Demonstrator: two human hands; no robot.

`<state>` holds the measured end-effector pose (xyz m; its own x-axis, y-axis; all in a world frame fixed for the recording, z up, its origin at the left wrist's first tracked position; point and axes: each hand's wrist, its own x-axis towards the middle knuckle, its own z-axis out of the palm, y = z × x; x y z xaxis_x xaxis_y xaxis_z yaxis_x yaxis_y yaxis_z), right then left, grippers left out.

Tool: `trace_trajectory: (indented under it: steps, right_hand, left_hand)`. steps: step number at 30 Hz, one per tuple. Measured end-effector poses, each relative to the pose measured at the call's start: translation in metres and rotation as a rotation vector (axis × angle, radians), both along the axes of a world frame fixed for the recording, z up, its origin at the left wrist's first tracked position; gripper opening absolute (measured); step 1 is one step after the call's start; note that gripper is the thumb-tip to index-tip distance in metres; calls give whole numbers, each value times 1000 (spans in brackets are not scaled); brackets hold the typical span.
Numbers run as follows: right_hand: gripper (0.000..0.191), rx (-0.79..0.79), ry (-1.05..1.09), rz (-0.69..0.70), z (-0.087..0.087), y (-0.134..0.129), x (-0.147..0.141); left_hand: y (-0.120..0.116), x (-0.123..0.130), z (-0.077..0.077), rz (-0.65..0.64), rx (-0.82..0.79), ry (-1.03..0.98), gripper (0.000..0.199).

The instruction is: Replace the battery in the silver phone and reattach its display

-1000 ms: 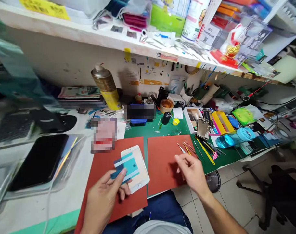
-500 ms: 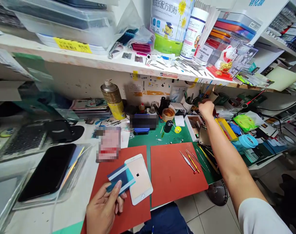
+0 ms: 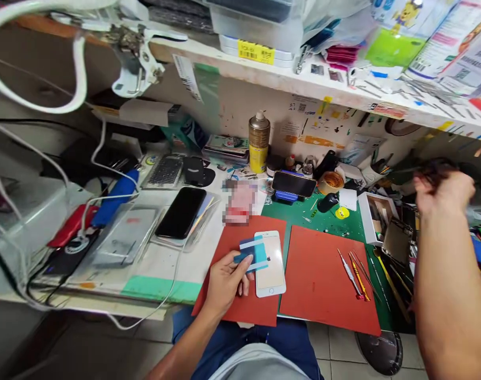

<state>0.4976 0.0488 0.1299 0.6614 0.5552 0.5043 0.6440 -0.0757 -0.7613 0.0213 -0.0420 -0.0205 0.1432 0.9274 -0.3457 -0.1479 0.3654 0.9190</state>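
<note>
My left hand (image 3: 226, 282) pinches a small blue film sheet (image 3: 251, 254) with pale strips between thumb and fingers. The sheet overlaps the edge of a white phone (image 3: 275, 272), which lies face up with a logo on its lit screen. Under the phone is a red-brown mat (image 3: 240, 303). My right hand (image 3: 448, 190) is stretched out at the far right, above the clutter at the back of the bench. Its fingers are closed round a dark brown roundish thing (image 3: 438, 171), too blurred to name.
Screwdrivers (image 3: 351, 274) and tweezers lie on a second red-brown mat (image 3: 319, 290). A white box (image 3: 367, 211) of parts stands behind them. A black phone (image 3: 180, 211) lies left. A spray can (image 3: 258, 142) stands beneath the overhanging shelf (image 3: 280, 84). White cables (image 3: 145, 316) droop at left.
The view has swung left and downward. My right hand has taken hold of a dark thing and lifted. My left hand still holds the blue film sheet by the phone.
</note>
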Motion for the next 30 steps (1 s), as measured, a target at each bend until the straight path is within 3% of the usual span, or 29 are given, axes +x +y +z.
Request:
trace_trajectory:
  steps: [2,4,6,9,11,13,16,19,27,30]
  right_hand:
    - [51,46,212,72,-8,-43,-18]
    - [35,272,804,217,-30,-97,-57]
    - [21,152,1077,293,-60,-151,-109]
    - [37,-106,1224,421,-96,-211,-187]
    - [51,-243,1222,549,-106,-231,-227]
    - [59,-321,1191,589,-105,-235,-252]
    - [65,-277,1169,632,-93,-224,-269]
    - [46,-280,1206,564,-84,-210,-276]
    - [44,-284,1197,451,-86,-200,-287]
    - [43,-358,1127,431,-88,-206,-282]
  left_hand:
    - [0,1,1,1,-1,-22,46]
    - [1,1,2,6,-5,-33,47]
    - [2,1,5,11,-11,-37,48]
    - [-3,3,11,-5,-29,-42,48]
    - [-11,6,17,-32,-55,-47,47]
    - [-22,11,24,-72,-92,-53,47]
    - [-39,21,34,-148,-145,-55,49]
    - [-50,27,40,-204,-166,-34,50]
    - [-62,29,43,-226,-122,-41,45]
    - [-65,29,45,-204,-106,-4,40]
